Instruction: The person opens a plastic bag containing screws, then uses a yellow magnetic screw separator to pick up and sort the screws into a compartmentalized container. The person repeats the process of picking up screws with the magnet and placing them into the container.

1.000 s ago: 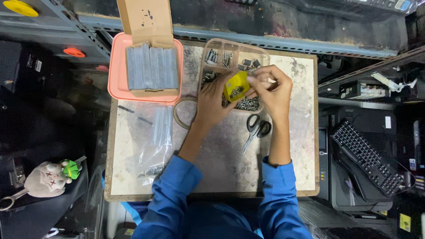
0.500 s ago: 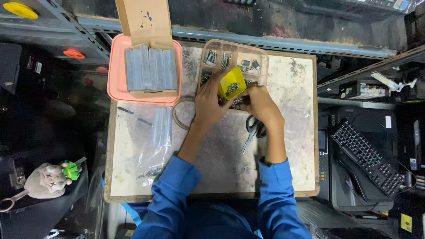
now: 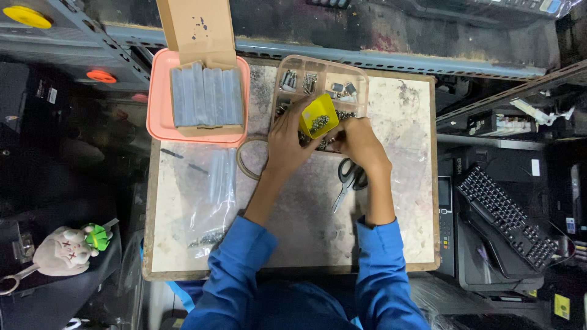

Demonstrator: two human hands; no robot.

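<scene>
The small yellow cup [image 3: 319, 115], a second ago raised between both hands, now sits low over the clear compartment tray [image 3: 361, 76] showing screws inside, gripped by the left hand [image 3: 287, 143] while the right hand [image 3: 361, 142] has dropped beside it, fingers curled among loose screws.

Glossy yellow plastic cup [image 3: 319, 115], worn tabletop [image 3: 403, 183].

Worn, stained tabletop [image 3: 403, 201] beneath the hands. Grey metal shelving rail [image 3: 379, 52] beyond them. Black keyboard [image 3: 507, 217] on dark equipment to the right. Dim, cluttered floor area left.
</scene>
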